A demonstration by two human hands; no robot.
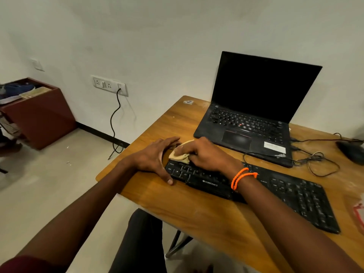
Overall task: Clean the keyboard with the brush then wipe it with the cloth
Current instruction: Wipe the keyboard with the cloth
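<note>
Right hand [204,152] bunches tan cloth [180,154], pressing it onto far-left corner of black keyboard [256,191] on wooden desk [197,213]. Left hand [157,156], fingers relaxed, braces keyboard's left end. Best practice, judged: short row-wise strokes, light pressure, brace held firm. Brush not visible.

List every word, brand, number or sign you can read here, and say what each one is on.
"ZEBRONICS": white print on the front edge of the black keyboard.
"Ctrl", "Alt": key legends at the keyboard's left end; the other legends are too blurred to read.
Laptop key legends: too small to read.
White sticker on the laptop's palm rest: print unreadable.
Small sticker on the table's far corner: unreadable.
</note>
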